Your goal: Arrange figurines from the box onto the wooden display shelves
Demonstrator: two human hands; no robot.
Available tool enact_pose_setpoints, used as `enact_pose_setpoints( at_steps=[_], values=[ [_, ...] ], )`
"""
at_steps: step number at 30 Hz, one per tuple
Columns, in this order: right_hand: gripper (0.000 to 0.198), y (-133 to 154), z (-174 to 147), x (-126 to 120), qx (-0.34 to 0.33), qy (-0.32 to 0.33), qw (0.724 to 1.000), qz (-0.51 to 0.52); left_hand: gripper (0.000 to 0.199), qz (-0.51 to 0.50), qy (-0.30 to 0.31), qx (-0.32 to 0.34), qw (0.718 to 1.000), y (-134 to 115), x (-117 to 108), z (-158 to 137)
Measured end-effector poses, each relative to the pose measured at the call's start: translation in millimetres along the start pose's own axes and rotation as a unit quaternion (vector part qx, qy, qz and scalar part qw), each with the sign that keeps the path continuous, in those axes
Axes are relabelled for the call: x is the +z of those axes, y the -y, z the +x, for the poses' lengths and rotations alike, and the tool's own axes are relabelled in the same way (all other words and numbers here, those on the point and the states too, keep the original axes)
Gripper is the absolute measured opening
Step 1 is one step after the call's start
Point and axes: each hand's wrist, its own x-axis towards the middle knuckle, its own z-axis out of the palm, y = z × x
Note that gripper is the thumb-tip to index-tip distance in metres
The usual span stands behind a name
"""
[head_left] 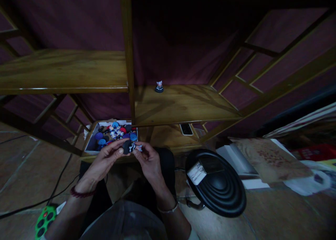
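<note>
Over here I see the left hand [109, 158] with its fingers closed on the dark base of a small figurine [135, 148], while the right hand [151, 163] pinches the figure's pale-and-black body. It's held by the near right corner of a box [91, 142] crowded with figurines and round bases (blue and purple among them). Another figurine [159, 86] stands upright on the wooden shelf [183, 103]; a phone [186, 129] lies below.

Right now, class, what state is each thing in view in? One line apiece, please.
Held figure: tipped sideways, base leftward
Left hand: closed on the base
Right hand: closed on the held figure
Shelf figure: upright
Box: open, crowded with figures
Phone: lying flat, screen dark
Stool: bearing a carton
</note>
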Motion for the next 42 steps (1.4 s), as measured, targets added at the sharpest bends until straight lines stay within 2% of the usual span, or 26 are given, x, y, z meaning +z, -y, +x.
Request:
enact_pose_setpoints(
  at_steps=[9, 15, 27, 37, 42],
  values=[
    [0.016, -1, -5, -3, 0.013, -0.012, 1.000, -0.010, 0.045, 0.063, -0.009, -0.015, 0.998, -3, 8, 0],
    [0.015, 2, -7, -4, 0.000, -0.020, 0.999, -0.032, 0.047, 0.096, 0.005, 0.007, 0.995, -2, 8, 0],
    [0.014, 1, -11, -8, -0.023, -0.028, 0.996, -0.080, 0.046, 0.118, 0.056, 0.004, 0.991, -9, 9, -3],
    [0.012, 7, -15, -14, -0.030, -0.030, 0.994, -0.097, 0.045, 0.121, 0.049, -0.003, 0.991, -7, 13, -1],
    [0.010, 12, -18, -15, -0.059, -0.039, 0.991, -0.115, 0.047, 0.138, 0.031, -0.002, 0.990, -10, 19, -1]
  ],
)
